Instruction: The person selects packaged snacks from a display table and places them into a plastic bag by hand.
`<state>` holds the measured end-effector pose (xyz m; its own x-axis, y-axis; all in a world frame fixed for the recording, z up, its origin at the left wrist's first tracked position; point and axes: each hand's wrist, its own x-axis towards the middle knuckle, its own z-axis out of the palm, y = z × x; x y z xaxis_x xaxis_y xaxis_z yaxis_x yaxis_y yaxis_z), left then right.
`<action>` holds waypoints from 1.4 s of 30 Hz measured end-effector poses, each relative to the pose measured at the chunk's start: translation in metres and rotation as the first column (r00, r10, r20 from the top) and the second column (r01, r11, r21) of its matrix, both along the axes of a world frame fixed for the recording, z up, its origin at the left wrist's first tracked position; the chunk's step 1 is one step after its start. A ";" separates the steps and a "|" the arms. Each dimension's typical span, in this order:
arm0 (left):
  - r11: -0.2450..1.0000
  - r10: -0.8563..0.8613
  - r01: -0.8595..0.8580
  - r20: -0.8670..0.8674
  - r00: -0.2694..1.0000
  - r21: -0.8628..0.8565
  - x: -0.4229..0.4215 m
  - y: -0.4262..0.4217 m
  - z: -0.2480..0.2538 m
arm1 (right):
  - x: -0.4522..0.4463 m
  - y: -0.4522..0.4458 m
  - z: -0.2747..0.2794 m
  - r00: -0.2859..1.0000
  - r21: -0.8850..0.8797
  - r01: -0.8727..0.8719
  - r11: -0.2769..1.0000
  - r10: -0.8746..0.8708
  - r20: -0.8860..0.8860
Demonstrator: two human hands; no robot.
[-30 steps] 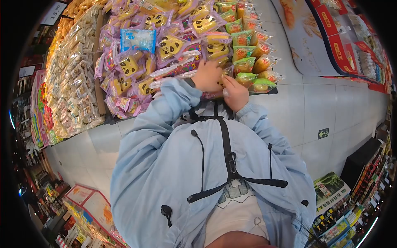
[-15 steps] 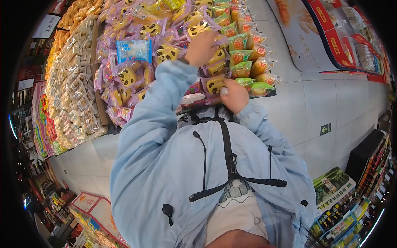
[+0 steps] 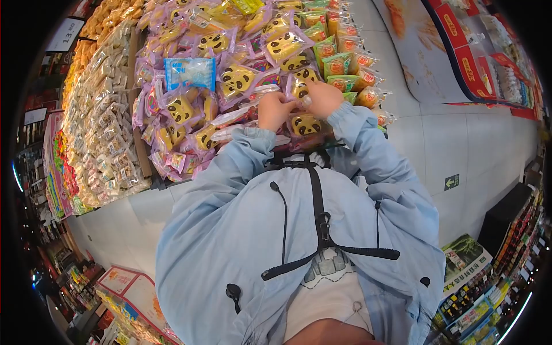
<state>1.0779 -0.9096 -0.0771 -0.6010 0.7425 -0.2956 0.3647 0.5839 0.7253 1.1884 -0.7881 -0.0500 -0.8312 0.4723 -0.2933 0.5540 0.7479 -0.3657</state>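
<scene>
My left hand [image 3: 274,110] is low over the display, its fingers closed at the lower left edge of a clear-wrapped panda-face bun [image 3: 300,86]. From the other side my right hand [image 3: 324,100] grips the same packet, thumb at its lower right part. Just below both hands lies another panda-face bun [image 3: 305,124] in its wrapper. Between my left hand and the blue-and-white packet [image 3: 190,73] are more panda buns [image 3: 236,79] with purple-edged wrapping. The fingertips of my left hand are partly hidden.
Rows of green-wrapped pastries [image 3: 336,64] and clear-wrapped pastries [image 3: 368,77] border the right side. Beyond a cardboard divider [image 3: 140,135] at left are small wrapped sweets [image 3: 106,115]. A rounded display stand [image 3: 428,69] stands on the tiled floor at upper right.
My left hand has come down from the upper panda buns toward my body. My right hand has moved slightly up and right, onto a panda bun. Both hands are now close together.
</scene>
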 end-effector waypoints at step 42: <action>0.953 -0.113 0.246 -0.549 0.828 0.176 -0.096 0.082 -0.002 | -0.051 0.105 0.038 0.906 0.045 0.109 0.993 -0.080 -0.417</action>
